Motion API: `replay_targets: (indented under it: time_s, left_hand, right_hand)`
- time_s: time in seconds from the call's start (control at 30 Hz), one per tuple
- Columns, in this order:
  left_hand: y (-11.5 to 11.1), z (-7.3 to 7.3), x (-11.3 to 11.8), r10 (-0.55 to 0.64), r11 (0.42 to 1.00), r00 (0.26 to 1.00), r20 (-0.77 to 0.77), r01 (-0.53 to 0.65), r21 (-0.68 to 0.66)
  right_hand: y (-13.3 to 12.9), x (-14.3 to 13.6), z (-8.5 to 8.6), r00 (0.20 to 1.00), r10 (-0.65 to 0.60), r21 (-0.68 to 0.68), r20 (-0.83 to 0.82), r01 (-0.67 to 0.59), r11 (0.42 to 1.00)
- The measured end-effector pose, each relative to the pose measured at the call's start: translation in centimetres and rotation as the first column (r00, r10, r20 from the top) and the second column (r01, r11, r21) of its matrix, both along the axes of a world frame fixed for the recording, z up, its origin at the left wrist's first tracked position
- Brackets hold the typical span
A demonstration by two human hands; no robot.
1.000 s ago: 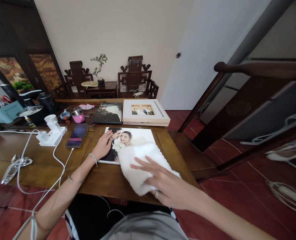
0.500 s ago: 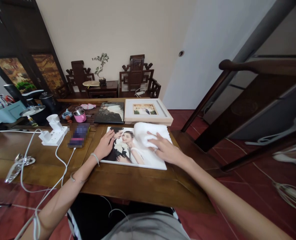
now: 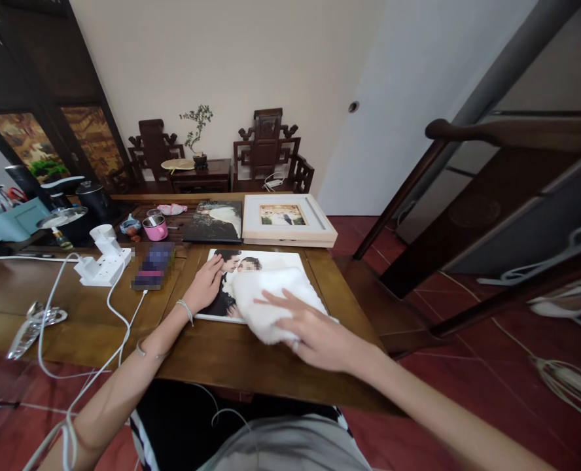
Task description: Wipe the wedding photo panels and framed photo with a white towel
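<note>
A couple's photo panel (image 3: 226, 302) lies flat on the brown wooden table (image 3: 192, 356). My left hand (image 3: 205, 284) rests on its left edge, fingers laid out flat and holding nothing. With my right hand (image 3: 313, 330) I have a fluffy white cloth (image 3: 258, 297), my fingers pressing it onto the panel. The cloth hides the lower middle of the picture and hangs over its near edge. Behind the panel lie a dark photo album or panel (image 3: 212, 226) and a pale wooden picture frame (image 3: 290, 241) with a small photo in it.
To the left are a phone (image 3: 153, 267) on a charging cable, a white power strip (image 3: 105, 267), a pink cup (image 3: 156, 229) and a shiny clear object (image 3: 35, 330). Cables hang over the table's near edge. A dark wooden chair (image 3: 418, 242) stands at the right.
My right hand has swept the white cloth left and toward me, from the panel's upper right to its lower middle. My left hand has stayed in place.
</note>
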State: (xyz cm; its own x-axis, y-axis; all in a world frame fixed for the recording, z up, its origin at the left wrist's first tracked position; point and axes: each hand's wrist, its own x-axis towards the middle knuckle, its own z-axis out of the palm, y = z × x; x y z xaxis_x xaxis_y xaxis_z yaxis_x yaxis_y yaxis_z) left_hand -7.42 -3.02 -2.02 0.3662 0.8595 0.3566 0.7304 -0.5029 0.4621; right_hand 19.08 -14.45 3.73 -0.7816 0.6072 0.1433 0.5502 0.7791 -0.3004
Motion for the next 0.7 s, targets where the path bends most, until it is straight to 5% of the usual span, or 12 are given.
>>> replay_targets:
  time_s: [0.17,0.3,0.4,0.6,0.7]
  left_hand:
    - [0.0,0.0,-0.2,-0.022,1.000,1.000,0.007,0.022,0.014]
    - [0.1,0.0,-0.3,-0.015,1.000,1.000,-0.002,0.015,0.006]
    - [0.1,-0.1,-0.2,-0.015,1.000,1.000,0.002,0.015,0.011]
    - [0.2,-0.3,-0.3,-0.016,1.000,1.000,0.009,0.016,0.012]
    - [0.2,-0.2,-0.3,-0.025,1.000,1.000,0.013,0.025,0.002]
  right_hand:
    - [8.4,-0.9,0.0,0.992,-0.121,0.088,-0.021,0.122,0.989]
    - [10.7,-1.9,-0.8,0.981,-0.189,0.119,-0.035,0.192,0.974]
    - [8.1,-2.5,-1.1,0.984,-0.176,0.102,-0.032,0.178,0.979]
    - [-1.0,-3.1,-0.4,0.998,-0.048,-0.049,-0.039,0.046,0.998]
    - [-2.4,-2.9,0.0,0.998,0.021,-0.091,-0.054,-0.026,0.996]
